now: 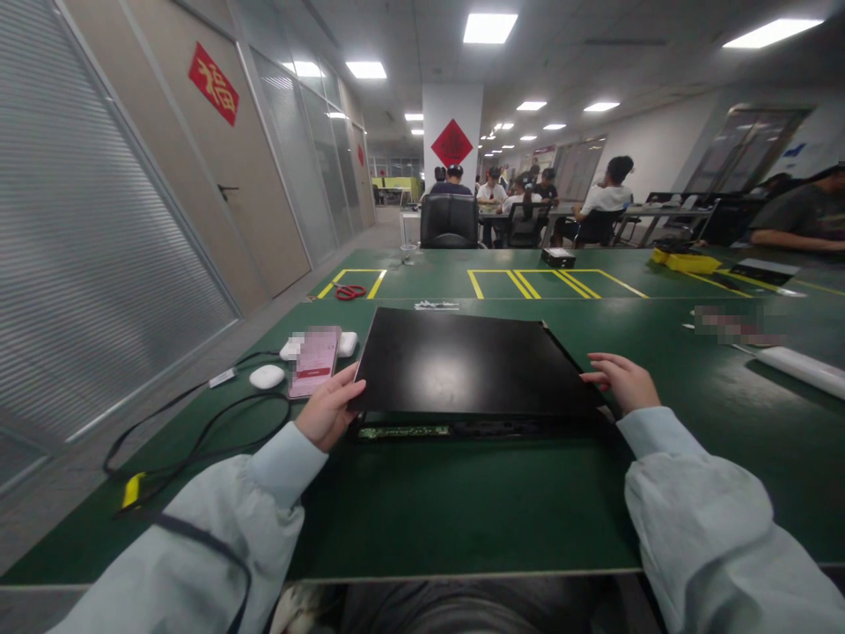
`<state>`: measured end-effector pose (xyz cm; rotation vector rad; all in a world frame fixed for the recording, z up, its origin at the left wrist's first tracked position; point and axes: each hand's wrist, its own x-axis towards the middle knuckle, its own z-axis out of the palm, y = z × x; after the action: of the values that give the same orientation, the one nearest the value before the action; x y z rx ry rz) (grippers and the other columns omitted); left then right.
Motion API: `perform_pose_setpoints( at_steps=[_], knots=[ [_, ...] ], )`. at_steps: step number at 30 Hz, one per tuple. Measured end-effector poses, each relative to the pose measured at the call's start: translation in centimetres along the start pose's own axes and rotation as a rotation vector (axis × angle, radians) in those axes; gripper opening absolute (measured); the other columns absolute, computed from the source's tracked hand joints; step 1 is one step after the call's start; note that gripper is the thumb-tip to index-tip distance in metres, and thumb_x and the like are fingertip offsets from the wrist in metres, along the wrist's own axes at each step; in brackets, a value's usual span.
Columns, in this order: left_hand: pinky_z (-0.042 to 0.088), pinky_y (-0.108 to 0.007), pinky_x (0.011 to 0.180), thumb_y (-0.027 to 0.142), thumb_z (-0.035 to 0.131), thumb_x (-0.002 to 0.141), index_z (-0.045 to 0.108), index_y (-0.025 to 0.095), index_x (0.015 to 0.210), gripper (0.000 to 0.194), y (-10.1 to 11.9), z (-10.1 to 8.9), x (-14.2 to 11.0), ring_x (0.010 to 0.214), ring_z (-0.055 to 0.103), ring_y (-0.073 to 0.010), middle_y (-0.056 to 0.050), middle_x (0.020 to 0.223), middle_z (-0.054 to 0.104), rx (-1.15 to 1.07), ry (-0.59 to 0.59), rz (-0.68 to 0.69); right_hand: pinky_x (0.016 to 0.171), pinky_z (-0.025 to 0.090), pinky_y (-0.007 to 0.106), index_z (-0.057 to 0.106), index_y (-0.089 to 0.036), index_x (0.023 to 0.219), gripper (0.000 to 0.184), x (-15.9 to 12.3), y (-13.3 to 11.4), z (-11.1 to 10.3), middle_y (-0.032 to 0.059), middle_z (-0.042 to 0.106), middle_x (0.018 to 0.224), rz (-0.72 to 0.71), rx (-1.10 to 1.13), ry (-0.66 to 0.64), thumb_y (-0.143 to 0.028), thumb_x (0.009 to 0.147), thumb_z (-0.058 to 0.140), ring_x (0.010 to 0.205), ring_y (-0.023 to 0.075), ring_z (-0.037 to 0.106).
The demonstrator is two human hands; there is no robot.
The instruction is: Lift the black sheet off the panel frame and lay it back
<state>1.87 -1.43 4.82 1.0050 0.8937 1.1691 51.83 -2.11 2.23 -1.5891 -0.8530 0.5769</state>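
A flat black display panel (455, 361) with a glossy face is in front of me, tilted up over the green table. Along its near side runs a strip of green circuit board (404, 431) beside a dark strip, both lower than the panel's near edge. My left hand (331, 407) grips the panel's left edge, thumb on top and the other fingers partly hidden beneath. At the right edge is my right hand (620, 383), its fingers bent against the rim and the thumb lower down, partly hidden. What lies under the panel cannot be seen.
Left of the panel lie a phone (315, 361), a white rounded case (267, 378) and a black cable (198, 431). Red-handled scissors (350, 291) rest farther back. A white tube (809, 372) lies at right, a yellow tray (687, 261) beyond. Several people sit in the background.
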Motion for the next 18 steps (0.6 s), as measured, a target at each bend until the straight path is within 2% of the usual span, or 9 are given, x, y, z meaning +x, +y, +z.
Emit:
perform_pose_setpoints(
  at_steps=[7, 14, 18],
  knots=[
    [0.062, -0.028, 0.076, 0.028, 0.092, 0.071, 0.077, 0.017, 0.131, 0.063, -0.3, 0.0, 0.1, 0.102, 0.079, -0.0285, -0.012, 0.119, 0.083, 0.002, -0.036, -0.002, 0.052, 0.048, 0.027, 0.079, -0.021, 0.09, 0.024, 0.4, 0.6, -0.4, 0.0065, 0.075, 0.068, -0.005, -0.082, 0.018, -0.03, 0.069, 0.071, 0.07, 0.0233, 0.074],
    [0.062, -0.033, 0.084, 0.027, 0.093, 0.072, 0.079, 0.015, 0.127, 0.059, -0.9, -0.3, 0.3, 0.105, 0.079, -0.0306, -0.013, 0.112, 0.084, -0.016, -0.059, -0.002, 0.059, 0.051, 0.031, 0.079, -0.024, 0.091, 0.027, 0.8, 0.8, -0.9, 0.0066, 0.076, 0.071, 0.042, -0.17, -0.005, -0.036, 0.068, 0.071, 0.077, 0.0253, 0.074],
    [0.061, -0.031, 0.081, 0.028, 0.096, 0.07, 0.08, 0.014, 0.123, 0.057, -1.1, -0.3, 0.4, 0.101, 0.079, -0.0292, -0.014, 0.109, 0.084, -0.025, -0.079, -0.003, 0.058, 0.049, 0.032, 0.078, -0.025, 0.087, 0.026, 0.6, 1.1, -0.9, 0.0073, 0.076, 0.07, -0.063, -0.203, 0.033, -0.042, 0.069, 0.068, 0.074, 0.0253, 0.072]
  ],
)
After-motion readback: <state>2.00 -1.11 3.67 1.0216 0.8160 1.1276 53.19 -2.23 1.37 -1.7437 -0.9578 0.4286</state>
